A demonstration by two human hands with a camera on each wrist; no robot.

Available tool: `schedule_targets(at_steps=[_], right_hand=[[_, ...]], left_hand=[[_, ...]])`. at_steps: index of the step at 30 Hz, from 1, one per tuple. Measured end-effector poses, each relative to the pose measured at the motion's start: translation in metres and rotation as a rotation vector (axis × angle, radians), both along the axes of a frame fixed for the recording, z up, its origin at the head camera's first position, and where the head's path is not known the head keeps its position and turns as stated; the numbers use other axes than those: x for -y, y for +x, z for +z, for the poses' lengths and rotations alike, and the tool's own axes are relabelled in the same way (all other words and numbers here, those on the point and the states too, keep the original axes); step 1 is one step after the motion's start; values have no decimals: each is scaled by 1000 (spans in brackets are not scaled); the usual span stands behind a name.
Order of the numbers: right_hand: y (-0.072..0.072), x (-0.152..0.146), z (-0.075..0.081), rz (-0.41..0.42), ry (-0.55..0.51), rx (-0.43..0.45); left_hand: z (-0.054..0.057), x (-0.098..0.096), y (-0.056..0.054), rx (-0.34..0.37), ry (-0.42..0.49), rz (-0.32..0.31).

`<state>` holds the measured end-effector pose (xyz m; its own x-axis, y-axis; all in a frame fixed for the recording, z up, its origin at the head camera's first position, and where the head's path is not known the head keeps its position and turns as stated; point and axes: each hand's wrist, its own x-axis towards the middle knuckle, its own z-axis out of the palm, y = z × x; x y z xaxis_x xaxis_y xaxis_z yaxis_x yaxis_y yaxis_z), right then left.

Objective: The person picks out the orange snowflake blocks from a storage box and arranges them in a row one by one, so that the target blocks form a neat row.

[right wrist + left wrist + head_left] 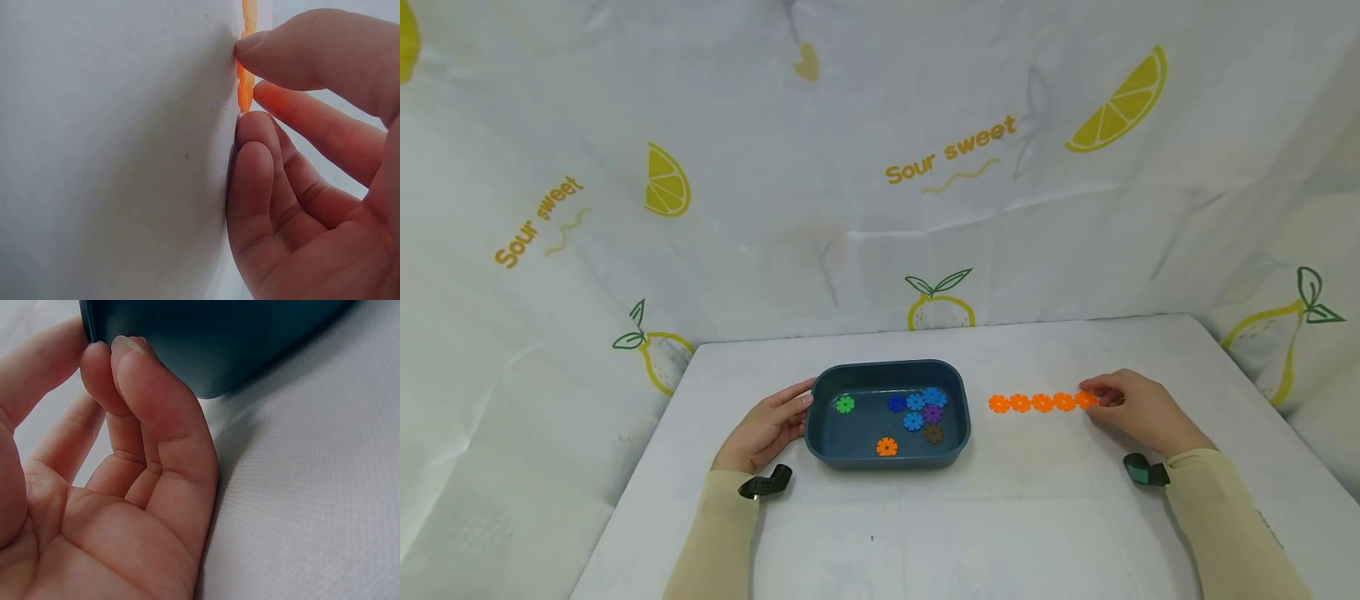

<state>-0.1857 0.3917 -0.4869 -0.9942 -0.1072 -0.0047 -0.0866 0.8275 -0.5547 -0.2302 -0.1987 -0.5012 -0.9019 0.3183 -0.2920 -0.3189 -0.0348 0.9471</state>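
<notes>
A dark teal tray [827, 429] stands on the table, with my left hand [762, 431] at its left end. The left wrist view has the thumb at the rim and curled fingers [169, 412] against the outer wall. To the right of the tray, several orange notched plastic discs [1042, 403] form a straight row; whether they interlock or merely touch is unclear. My right hand [1150, 414] pinches the rightmost orange disc [1086, 400] between thumb and fingers. In the right wrist view that orange piece [245, 94] appears edge-on, its far part hidden by the thumb.
Inside the tray lie a green disc [845, 404], an orange disc [887, 447], a purple disc [932, 413], a brown disc [933, 433] and several blue discs [913, 422]. White lemon-printed cloth [850, 167] hangs behind the white table [1000, 533].
</notes>
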Motion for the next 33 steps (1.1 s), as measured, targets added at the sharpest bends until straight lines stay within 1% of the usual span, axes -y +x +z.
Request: schedule_targets(at_steps=[6,9,11,14,17,20,23,26,28,30,33], right_hand=[[-7,7,1,19,6,1],[-11,11,4,25,13,-19],[-12,15,6,36,-1,-43],[-16,27,13,65,-16,-66],[-26,50,27,116,-35,-71],[-40,80,47,195,-25,-78],[-53,111,66,297,-15,-104],[-65,145,81,408,23,-127],[-71,169,87,486,58,-128],[-75,193,90,566,103,-113],[-77,225,90,691,160,-62]], left_hand=[[-1,7,2,6,5,24],[-2,10,1,3,10,35],[-4,10,1,-1,13,31],[-6,9,0,-1,22,27],[-7,8,0,-9,17,21],[-6,7,0,-12,11,27],[-5,6,-2,-12,15,29],[-5,6,-5,-19,25,21],[-6,6,-7,-22,27,20],[-6,6,-8,-27,25,16],[-6,5,-9,-23,24,16]])
